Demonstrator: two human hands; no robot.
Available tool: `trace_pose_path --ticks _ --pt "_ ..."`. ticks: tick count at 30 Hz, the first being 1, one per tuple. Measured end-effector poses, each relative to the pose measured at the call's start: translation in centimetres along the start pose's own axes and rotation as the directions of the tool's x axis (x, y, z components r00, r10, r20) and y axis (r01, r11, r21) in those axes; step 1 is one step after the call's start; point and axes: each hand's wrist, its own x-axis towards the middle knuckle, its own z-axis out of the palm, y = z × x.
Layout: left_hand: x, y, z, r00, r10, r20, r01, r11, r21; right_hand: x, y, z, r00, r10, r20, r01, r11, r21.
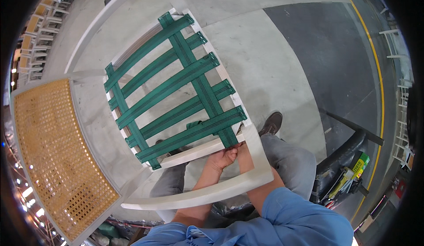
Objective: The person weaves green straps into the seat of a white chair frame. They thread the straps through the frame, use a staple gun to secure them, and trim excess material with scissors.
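Note:
A white wooden chair frame lies tilted in front of me, with its seat side showing. Green webbing straps cross over its seat opening; several run across and two run lengthwise, woven together. At the near seat rail, my left hand is closed, its fingers curled at the lower end of the right lengthwise strap. My right hand is right beside it, reaching up inside the chair's arm; its fingers are mostly hidden by the strap and the rail.
The chair's woven cane back panel extends to the left. At the right, a black padded holder carries a green and yellow box and tools. Rows of white chairs stand along the far left and right. A yellow line runs along the floor.

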Motion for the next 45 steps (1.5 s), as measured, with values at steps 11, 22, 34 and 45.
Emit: trace_pose_path --ticks 11,22,34,45 --pt "1.0 -0.2 5.5 0.944 0.116 -0.309 -0.178 0.967 -0.182 1.7 -1.0 -2.7 0.999 -0.012 -0.051 0.009 0.998 -0.061" --pt "3.0 1.6 2.9 0.99 0.134 -0.035 -0.134 0.991 0.015 0.2 -3.2 0.1 0.996 -0.072 0.047 0.083 0.942 -0.325" --pt "6.6 1.9 7.0 0.978 0.15 0.146 -0.164 0.983 0.086 -36.7 -31.4 -15.3 0.26 -0.966 0.01 0.158 0.033 -0.987" --pt "7.5 1.8 8.6 0.934 0.263 0.243 -0.235 0.962 -0.138 -35.3 -31.4 -23.0 0.342 -0.909 -0.237 0.005 0.254 -0.967"
